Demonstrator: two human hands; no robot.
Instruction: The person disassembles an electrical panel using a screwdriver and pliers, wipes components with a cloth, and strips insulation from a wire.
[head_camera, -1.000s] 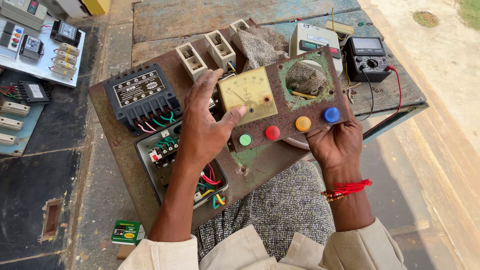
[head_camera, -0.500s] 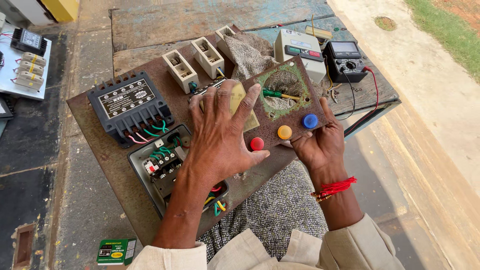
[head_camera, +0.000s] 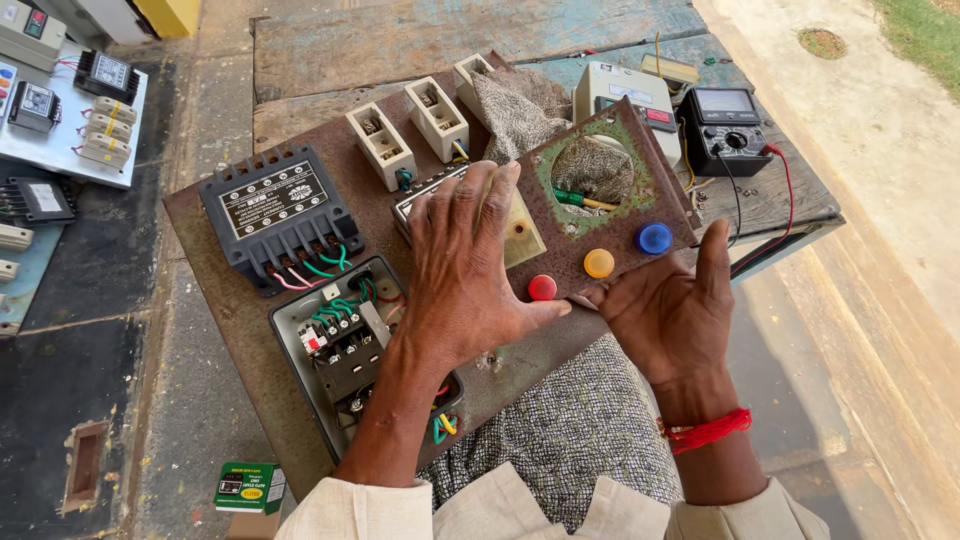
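Note:
A rusty control panel (head_camera: 628, 225) with a red (head_camera: 542, 287), a yellow (head_camera: 598, 262) and a blue lamp (head_camera: 654, 238) tilts over a larger rusty base plate (head_camera: 232, 325). My left hand (head_camera: 460, 270) lies flat on the panel with fingers spread, covering most of its yellowish meter (head_camera: 522, 236). My right hand (head_camera: 665, 320), with a red thread on the wrist, is palm up at the panel's lower right edge. Its fingers hook under that edge and its thumb points up. A round hole in the panel shows cloth and a green wire behind.
On the base plate sit a black terminal unit (head_camera: 280, 215), an open grey starter box (head_camera: 345, 340) with wires, and two ceramic fuse holders (head_camera: 380, 145). Behind are a cloth (head_camera: 520, 105), a grey tester (head_camera: 620, 95) and a black multimeter (head_camera: 728, 130). A green box (head_camera: 248, 487) lies below.
My left hand slid from the panel's left side onto the meter, covering it. My right hand loosened its grip and turned palm up, thumb off the panel. The view moved closer.

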